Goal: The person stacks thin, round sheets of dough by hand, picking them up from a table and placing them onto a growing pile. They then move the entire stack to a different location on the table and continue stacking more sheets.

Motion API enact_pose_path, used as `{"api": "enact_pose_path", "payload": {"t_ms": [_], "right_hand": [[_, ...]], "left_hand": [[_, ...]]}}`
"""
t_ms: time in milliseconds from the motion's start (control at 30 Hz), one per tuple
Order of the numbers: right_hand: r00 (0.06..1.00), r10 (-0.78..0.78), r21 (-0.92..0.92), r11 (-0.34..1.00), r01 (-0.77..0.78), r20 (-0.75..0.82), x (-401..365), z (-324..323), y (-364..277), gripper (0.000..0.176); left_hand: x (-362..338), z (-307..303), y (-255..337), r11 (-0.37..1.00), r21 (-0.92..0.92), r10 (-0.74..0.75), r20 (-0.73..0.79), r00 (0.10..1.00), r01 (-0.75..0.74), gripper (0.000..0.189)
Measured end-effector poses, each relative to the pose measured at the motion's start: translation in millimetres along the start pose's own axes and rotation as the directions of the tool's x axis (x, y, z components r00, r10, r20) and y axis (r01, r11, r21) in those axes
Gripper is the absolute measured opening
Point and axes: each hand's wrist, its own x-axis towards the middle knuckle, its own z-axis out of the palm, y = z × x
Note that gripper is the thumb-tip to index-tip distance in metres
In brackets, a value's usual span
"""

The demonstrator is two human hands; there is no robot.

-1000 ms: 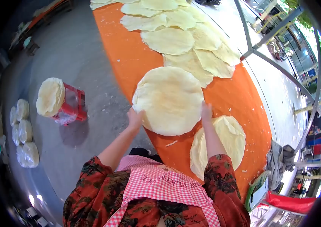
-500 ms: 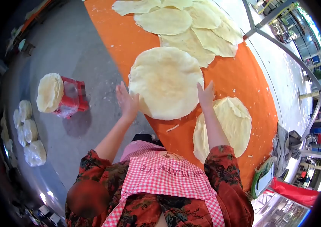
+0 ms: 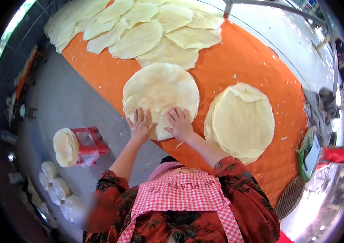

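Note:
A thick round stack of pale flatbreads point(image 3: 161, 87) lies near the edge of the orange table point(image 3: 236, 60). My left hand point(image 3: 140, 127) rests on its lower left part, fingers spread and palm down. On the lower right part lies my right hand point(image 3: 180, 123), also flat with its fingers apart. Neither hand grips anything. Right of my right forearm sits a second round stack point(image 3: 243, 121), with a folded sheet at its top edge.
Many overlapping thin flatbreads point(image 3: 135, 40) cover the table's far end. A red stool point(image 3: 88, 143) with another stack point(image 3: 65, 147) stands on the floor at left, near several wrapped bundles point(image 3: 61, 188). A green-rimmed tray point(image 3: 310, 156) and grey cloth point(image 3: 320, 105) are at right.
Both hands have moved from the sides of the stack onto its top near my body, and lie flat there. The view has turned and shifted, showing more of the spread flatbreads.

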Motion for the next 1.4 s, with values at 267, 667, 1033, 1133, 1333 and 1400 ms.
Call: {"api": "enact_pose_path", "payload": {"t_ms": [267,667,1033,1133,1333,1400], "right_hand": [[0.706,0.563,0.636,0.366,-0.680,0.430,-91,-29,7,0.020],[0.458,0.814,0.441,0.286,-0.851,0.357,-43,20,-61,0.035],[0.057,0.937,0.705,-0.219,-0.674,0.346,-16,29,-82,0.036],[0.099,0.884,0.850,-0.400,-0.344,0.456,-4,29,-91,0.039],[0.265,0.891,0.929,-0.355,-0.104,0.370,6,29,-87,0.042],[0.272,0.899,0.937,-0.308,-0.164,0.343,1,21,-78,0.042]], "left_hand": [[36,-23,-23,0.994,0.094,0.032,0.207,0.978,-0.052,0.065],[237,-15,-103,0.878,-0.471,0.117,0.028,0.993,-0.090,0.045],[246,6,-121,0.741,-0.640,0.186,-0.096,0.978,-0.203,0.021],[255,10,-118,0.768,-0.620,0.193,-0.011,0.981,-0.158,0.024],[266,0,-122,0.745,-0.663,0.187,0.315,0.930,0.075,0.036],[267,5,-131,0.684,-0.714,0.261,0.431,0.864,0.150,0.040]]}}
